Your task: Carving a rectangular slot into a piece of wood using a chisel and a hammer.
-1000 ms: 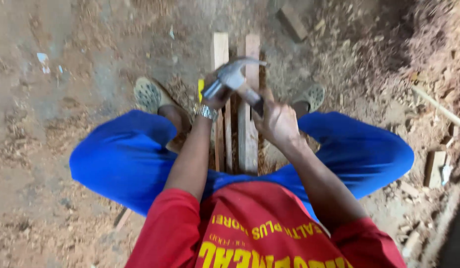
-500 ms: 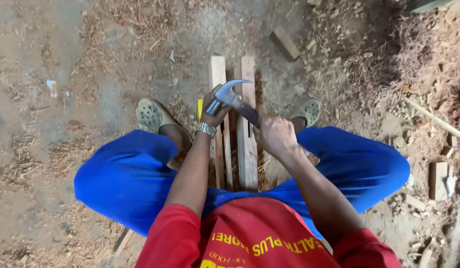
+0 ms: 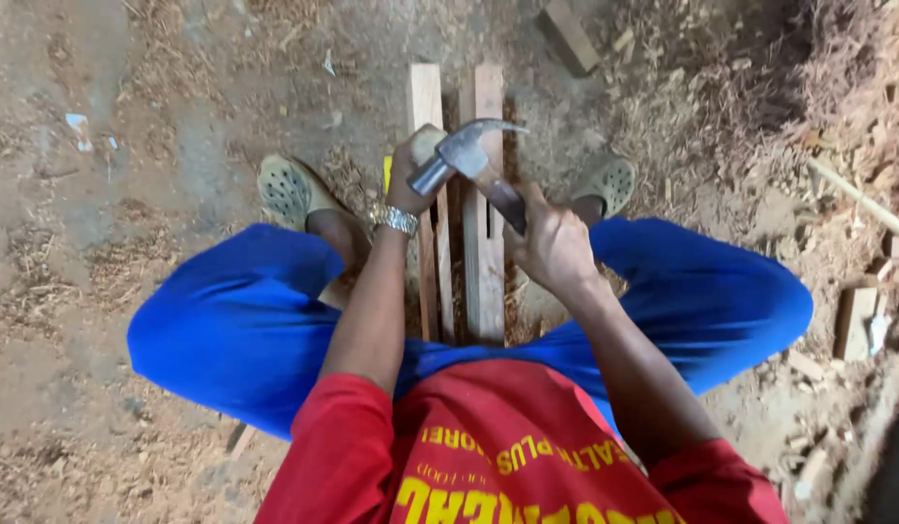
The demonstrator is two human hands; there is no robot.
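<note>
Down over the boards, hammer in hand

Seen from the head camera, the person squats over two wooden boards [image 3: 485, 243] that lie side by side on the dirt ground [image 3: 129, 97], running away from the body between the feet. The right hand [image 3: 554, 247] is clenched around the dark handle of a claw hammer [image 3: 474, 155], the wrist bent and the forearm rising from the lower right. The hammer slants up and to the left, and its metal head sits just above the far part of the boards, right beside the other hand. The left hand [image 3: 416, 165] reaches forward with the arm nearly straight, a metal watch [image 3: 395, 219] on the wrist; its fingers are curled at the left board, close under the hammer head, but what they pinch is too small to tell. Blue trousers [image 3: 236, 320] spread wide on both sides, and a pale shoe [image 3: 286, 189] stands to the left of the boards. Wood scraps [image 3: 857, 320] lie at the right.
</note>
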